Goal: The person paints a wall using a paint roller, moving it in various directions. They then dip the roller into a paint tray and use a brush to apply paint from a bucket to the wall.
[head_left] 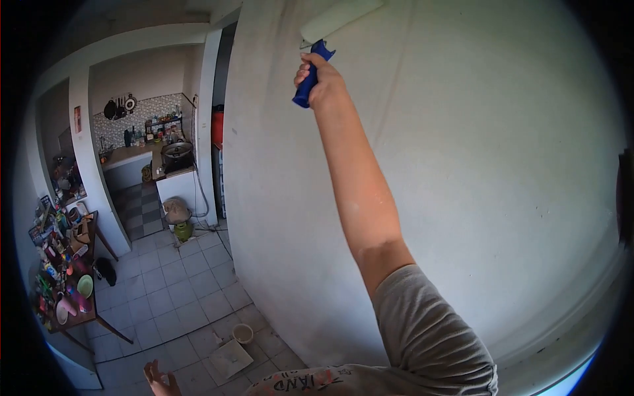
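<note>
My right hand (324,79) is closed round the blue handle of a paint roller (340,20), with the arm stretched up along the wall. The pale roller sleeve lies against the upper part of the white wall (475,165), tilted up to the right. Low at the bottom edge, my left hand (160,379) hangs over the floor with its fingers apart and nothing in them. On the tiles to the right of it are a white tray (231,358) and a small round tub (243,333).
At the left stands a table (92,315) crowded with bottles, bowls and other small items. A doorway opens on a kitchen counter (129,155) with a large pot (177,156). A green gas cylinder (183,231) stands on the tiled floor (175,290) by the doorway.
</note>
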`<action>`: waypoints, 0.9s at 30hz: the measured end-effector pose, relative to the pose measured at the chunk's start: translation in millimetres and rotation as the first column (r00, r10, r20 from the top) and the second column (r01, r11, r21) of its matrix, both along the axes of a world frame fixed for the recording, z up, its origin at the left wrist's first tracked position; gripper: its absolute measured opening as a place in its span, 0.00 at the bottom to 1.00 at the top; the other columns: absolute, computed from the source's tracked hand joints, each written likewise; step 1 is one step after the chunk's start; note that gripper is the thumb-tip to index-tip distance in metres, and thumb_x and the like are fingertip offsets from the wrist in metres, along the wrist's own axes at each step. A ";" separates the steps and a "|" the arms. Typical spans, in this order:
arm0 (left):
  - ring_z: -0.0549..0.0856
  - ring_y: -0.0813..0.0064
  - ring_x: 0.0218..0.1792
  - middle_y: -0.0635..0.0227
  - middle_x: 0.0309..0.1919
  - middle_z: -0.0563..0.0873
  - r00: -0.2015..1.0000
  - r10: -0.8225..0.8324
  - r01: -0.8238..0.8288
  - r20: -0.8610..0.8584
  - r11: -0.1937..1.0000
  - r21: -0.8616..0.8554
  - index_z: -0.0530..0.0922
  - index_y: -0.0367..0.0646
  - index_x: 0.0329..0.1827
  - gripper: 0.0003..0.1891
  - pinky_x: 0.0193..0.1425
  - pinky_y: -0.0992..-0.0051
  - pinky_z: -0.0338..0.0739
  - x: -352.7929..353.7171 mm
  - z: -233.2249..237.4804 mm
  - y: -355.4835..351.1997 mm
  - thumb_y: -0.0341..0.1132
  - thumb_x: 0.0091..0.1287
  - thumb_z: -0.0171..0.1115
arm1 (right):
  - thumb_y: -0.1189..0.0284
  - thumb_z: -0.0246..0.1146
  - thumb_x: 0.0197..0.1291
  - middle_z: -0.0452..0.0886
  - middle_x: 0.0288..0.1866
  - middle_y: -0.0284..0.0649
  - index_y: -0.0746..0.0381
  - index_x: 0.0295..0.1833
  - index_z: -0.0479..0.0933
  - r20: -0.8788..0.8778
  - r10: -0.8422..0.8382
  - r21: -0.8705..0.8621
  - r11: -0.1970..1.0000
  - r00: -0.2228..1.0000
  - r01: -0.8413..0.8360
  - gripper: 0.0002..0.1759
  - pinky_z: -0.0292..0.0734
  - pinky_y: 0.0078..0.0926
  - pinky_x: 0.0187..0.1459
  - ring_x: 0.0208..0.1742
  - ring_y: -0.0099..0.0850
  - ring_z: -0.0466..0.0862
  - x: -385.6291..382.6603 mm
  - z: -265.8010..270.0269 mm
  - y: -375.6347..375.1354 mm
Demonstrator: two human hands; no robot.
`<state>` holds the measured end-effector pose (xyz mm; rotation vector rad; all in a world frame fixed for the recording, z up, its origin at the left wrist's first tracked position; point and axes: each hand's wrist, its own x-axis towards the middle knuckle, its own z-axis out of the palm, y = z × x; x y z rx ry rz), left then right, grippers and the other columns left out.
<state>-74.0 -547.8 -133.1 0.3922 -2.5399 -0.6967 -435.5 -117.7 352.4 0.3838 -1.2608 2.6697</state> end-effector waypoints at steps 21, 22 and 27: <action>0.85 0.59 0.35 0.49 0.49 0.80 0.998 0.043 -0.040 -0.055 0.997 0.060 0.77 0.41 0.56 0.19 0.35 0.66 0.80 32.9 33.6 -31.7 0.29 0.61 0.65 | 0.77 0.56 0.50 0.60 0.13 0.28 0.54 0.21 0.62 0.028 0.039 -0.331 0.943 0.999 -0.028 0.12 0.59 0.21 0.18 0.13 0.22 0.61 84.0 -136.7 -58.3; 0.85 0.59 0.35 0.49 0.49 0.80 0.998 0.048 -0.045 -0.046 0.998 0.053 0.77 0.41 0.56 0.19 0.35 0.66 0.80 38.2 43.4 -31.5 0.29 0.61 0.65 | 0.72 0.54 0.56 0.59 0.16 0.29 0.53 0.23 0.63 0.091 -0.023 -0.284 0.958 0.996 0.048 0.11 0.58 0.24 0.19 0.15 0.23 0.60 80.1 -147.9 -59.9; 0.85 0.60 0.34 0.50 0.48 0.80 0.978 0.188 -0.193 -0.092 0.980 -0.045 0.78 0.40 0.54 0.16 0.34 0.66 0.80 58.9 81.2 -37.3 0.29 0.63 0.63 | 0.76 0.52 0.52 0.61 0.15 0.29 0.57 0.20 0.62 -0.163 0.133 -0.205 0.965 0.978 -0.166 0.10 0.60 0.22 0.19 0.15 0.23 0.61 7.0 -44.2 -50.0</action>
